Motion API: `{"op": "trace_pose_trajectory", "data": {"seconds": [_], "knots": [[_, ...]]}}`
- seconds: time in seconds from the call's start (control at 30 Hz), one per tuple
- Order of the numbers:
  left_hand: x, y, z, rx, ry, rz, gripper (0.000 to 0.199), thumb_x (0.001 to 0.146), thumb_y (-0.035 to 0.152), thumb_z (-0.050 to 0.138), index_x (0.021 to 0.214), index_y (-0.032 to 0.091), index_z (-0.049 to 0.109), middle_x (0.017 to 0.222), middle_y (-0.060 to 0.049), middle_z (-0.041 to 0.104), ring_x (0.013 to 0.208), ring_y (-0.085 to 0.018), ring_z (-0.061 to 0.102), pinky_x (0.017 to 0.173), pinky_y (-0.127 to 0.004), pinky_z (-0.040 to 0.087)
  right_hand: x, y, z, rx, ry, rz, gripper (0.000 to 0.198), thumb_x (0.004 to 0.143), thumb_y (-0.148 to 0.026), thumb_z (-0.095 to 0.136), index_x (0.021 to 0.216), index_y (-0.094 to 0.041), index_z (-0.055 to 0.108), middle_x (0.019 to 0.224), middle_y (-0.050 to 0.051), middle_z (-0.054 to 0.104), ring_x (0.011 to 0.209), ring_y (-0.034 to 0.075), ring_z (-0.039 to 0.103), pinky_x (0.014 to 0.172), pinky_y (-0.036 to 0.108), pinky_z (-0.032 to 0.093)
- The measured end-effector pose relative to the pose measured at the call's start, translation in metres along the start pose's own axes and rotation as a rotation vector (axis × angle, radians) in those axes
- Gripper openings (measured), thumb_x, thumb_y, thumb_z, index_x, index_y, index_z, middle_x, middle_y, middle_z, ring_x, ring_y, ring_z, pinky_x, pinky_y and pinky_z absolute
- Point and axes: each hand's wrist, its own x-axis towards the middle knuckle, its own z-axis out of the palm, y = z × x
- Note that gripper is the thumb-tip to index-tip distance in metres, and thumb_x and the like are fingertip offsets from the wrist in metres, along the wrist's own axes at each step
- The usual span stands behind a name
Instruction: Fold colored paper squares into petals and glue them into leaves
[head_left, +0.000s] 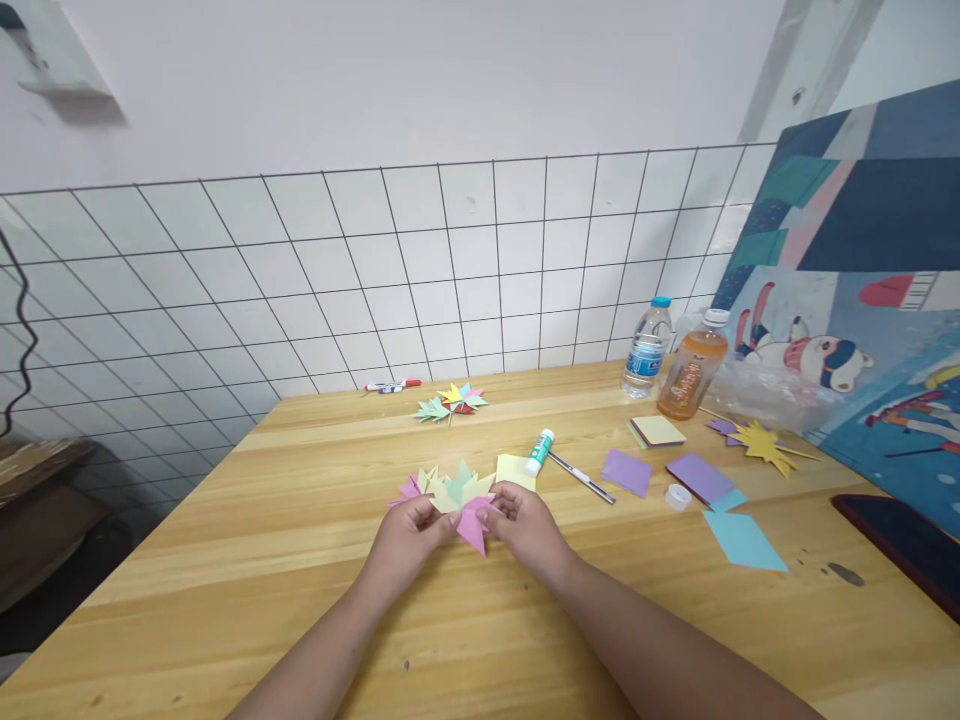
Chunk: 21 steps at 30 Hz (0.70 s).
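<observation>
Between my two hands is a folded paper piece [459,488] with pale yellow, mint green and pink points. My left hand [409,535] pinches its left side, and my right hand [525,525] grips the pink part on the right. Behind my left hand, more folded paper in pink and yellow [409,487] lies on the table. A yellow paper square [514,468] sits just beyond my right hand, with a glue stick [539,452] at its right edge. A pen [581,477] lies to the right of the glue stick.
Folded paper leaves [450,402] and markers [392,386] lie at the back. On the right are a purple square [626,473], a paper stack [657,431], a tape roll [678,497], a blue sheet [745,540], a yellow paper star [763,446], a water bottle [646,350] and an orange drink bottle [694,368].
</observation>
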Motion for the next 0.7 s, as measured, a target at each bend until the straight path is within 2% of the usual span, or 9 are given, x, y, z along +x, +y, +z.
{"op": "trace_pose_trajectory", "data": {"seconds": [0.13,0.47,0.7], "knots": [[0.0019,-0.0047,-0.0012,-0.008,-0.009,0.011,0.034,0.063,0.048,0.068,0.066,0.014,0.067,0.062,-0.002,0.064,0.065,-0.019,0.058,0.062,-0.027,0.045,-0.0003,0.001,0.0008,-0.009,0.001,-0.007,0.022,0.068,-0.035,0.064,0.075,-0.018,0.052,0.072,0.0,0.056,0.064,0.014,0.055,0.057,0.027,0.048],[0.0023,-0.005,-0.0033,-0.063,-0.049,-0.002,0.035,0.064,0.048,0.069,0.068,0.014,0.066,0.061,-0.002,0.063,0.067,-0.02,0.059,0.063,-0.028,0.046,-0.0023,-0.0009,0.0024,-0.117,-0.006,-0.051,0.011,0.069,-0.026,0.061,0.07,-0.018,0.052,0.064,-0.002,0.051,0.06,0.012,0.05,0.056,0.024,0.044],[0.0036,-0.0047,-0.0025,-0.196,-0.122,-0.055,0.036,0.059,0.046,0.073,0.072,0.013,0.066,0.062,-0.002,0.065,0.063,-0.018,0.059,0.062,-0.027,0.045,-0.0016,0.0022,-0.0005,-0.177,-0.018,-0.097,0.01,0.071,-0.024,0.057,0.07,-0.017,0.05,0.064,-0.003,0.049,0.059,0.01,0.047,0.056,0.021,0.04]]}}
